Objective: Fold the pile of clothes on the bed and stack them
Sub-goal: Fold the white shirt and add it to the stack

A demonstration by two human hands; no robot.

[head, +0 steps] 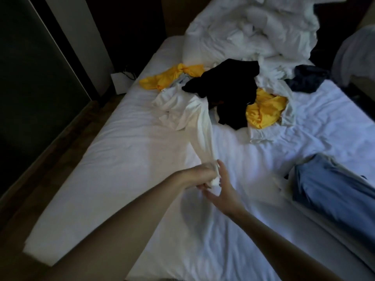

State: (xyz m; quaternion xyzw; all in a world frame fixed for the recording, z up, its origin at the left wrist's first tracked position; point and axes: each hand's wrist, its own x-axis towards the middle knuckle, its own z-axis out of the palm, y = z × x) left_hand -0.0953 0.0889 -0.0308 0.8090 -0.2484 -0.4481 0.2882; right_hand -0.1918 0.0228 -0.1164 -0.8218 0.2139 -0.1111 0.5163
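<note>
**Hands.** The left hand [195, 176], at centre frame, had its fingers curled tight round the bunched near end of a white garment [203, 128]. The right hand [222, 191] was just beside it, to the lower right, with fingers straight and spread and nothing held. Its fingertips were at the loose tail of cloth below the left fist, but blur prevented confirming contact.

**Judgement.** The grip on 1 end served to draw the garment clear of the pile. The flat right hand appeared placed to take a 2nd hold so the piece could be spread for folding.

**Orientation.** The white garment was pulled into a narrow rope. Its long axis ran from the fist up and slightly left, and its far end fanned out, crumpled, at the left edge of the pile.

**Surroundings.** The pile lay at upper centre on the bed [121, 159]. A black garment [229, 92] sat on top, with yellow pieces [263, 112] on both sides. None appeared folded. A blue item [334, 197] lay apart at the right edge. A heaped white duvet [253, 27] filled the top of the frame.
</note>
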